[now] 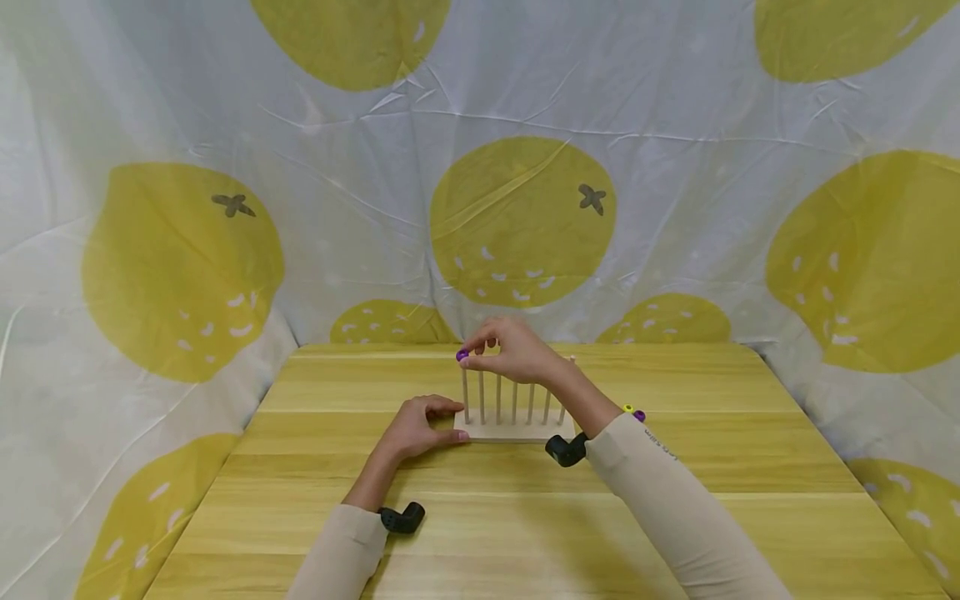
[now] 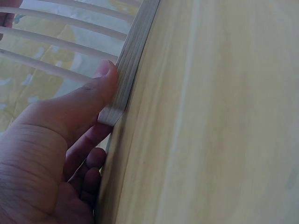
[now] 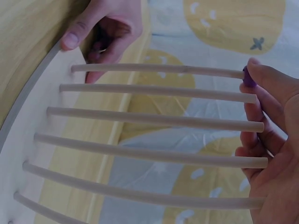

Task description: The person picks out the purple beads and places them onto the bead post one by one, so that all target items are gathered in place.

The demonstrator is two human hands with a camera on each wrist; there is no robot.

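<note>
A person's right hand (image 1: 517, 350) pinches a purple bead (image 1: 462, 356) at the tip of the leftmost peg (image 1: 466, 396) on a wooden peg rack (image 1: 517, 431).

The thumb and index finger grasp the bead at the peg's top end; whether it is threaded on cannot be told. The left hand (image 1: 416, 429) grips the left end of the rack's base, thumb against the front edge and fingers around behind. The rack stands upright on a wood-grain table (image 1: 450, 542), its pegs in one row. Beyond the right sleeve (image 1: 675, 500), a yellow bead (image 1: 628, 409) and a second purple bead (image 1: 639, 416) show just beside each other, partly hidden. A lemon-print cloth (image 1: 675, 225) hangs behind.
</note>
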